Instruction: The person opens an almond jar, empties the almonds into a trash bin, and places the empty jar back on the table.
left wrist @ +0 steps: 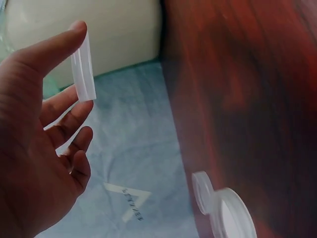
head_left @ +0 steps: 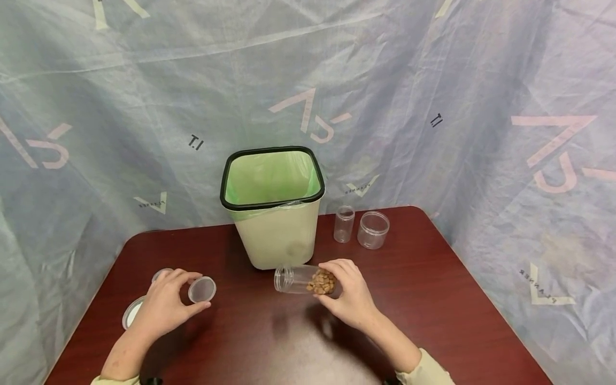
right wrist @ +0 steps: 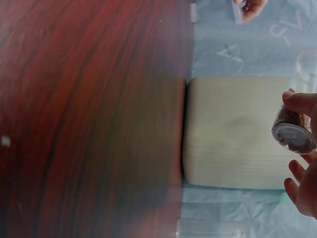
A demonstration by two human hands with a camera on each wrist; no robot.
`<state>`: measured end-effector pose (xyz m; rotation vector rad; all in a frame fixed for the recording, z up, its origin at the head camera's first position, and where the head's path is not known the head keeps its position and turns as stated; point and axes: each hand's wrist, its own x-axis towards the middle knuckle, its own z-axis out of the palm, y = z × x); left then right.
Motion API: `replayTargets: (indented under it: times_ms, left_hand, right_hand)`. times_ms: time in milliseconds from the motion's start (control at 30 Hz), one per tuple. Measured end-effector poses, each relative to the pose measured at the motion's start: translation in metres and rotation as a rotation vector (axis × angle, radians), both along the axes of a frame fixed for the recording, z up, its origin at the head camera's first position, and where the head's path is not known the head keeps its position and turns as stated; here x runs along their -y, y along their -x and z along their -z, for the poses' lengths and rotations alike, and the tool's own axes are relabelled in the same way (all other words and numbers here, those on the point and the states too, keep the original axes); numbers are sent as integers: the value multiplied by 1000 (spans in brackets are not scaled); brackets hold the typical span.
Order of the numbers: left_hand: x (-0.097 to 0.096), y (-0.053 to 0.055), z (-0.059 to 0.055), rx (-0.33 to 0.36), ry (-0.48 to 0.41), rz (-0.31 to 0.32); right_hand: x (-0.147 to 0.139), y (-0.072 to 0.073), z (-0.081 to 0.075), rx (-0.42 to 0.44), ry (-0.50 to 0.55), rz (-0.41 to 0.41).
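My left hand pinches a round translucent lid between thumb and fingers, above the left part of the table. In the left wrist view the lid shows edge-on. My right hand grips a clear plastic jar by its base end. The jar lies sideways in the air, its uncapped mouth toward the left. Brown nut-like pieces are gathered at its base end. In the right wrist view the jar's base faces the camera, with thumb and fingers around it.
A cream bin with a black rim and green liner stands at the back middle. Right of it are a tall clear jar and a wide clear jar. Other lids lie on the dark red table. A printed cloth hangs behind.
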<state>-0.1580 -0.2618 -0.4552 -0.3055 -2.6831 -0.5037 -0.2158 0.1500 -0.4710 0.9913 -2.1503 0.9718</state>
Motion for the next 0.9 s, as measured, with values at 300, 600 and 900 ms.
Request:
replayTargets:
  times_ms: [300,600,900]
  left_hand:
    - [25,1,8,91,-2,-33]
    - [39,1,17,124,-1,-87]
    - [51,2,22,170,3,-102]
  right_hand:
    - [2,0,-1,4,-7,6]
    - [1,1,2,-5,-14,19]
    - [-1,-3,1,31,-14,24]
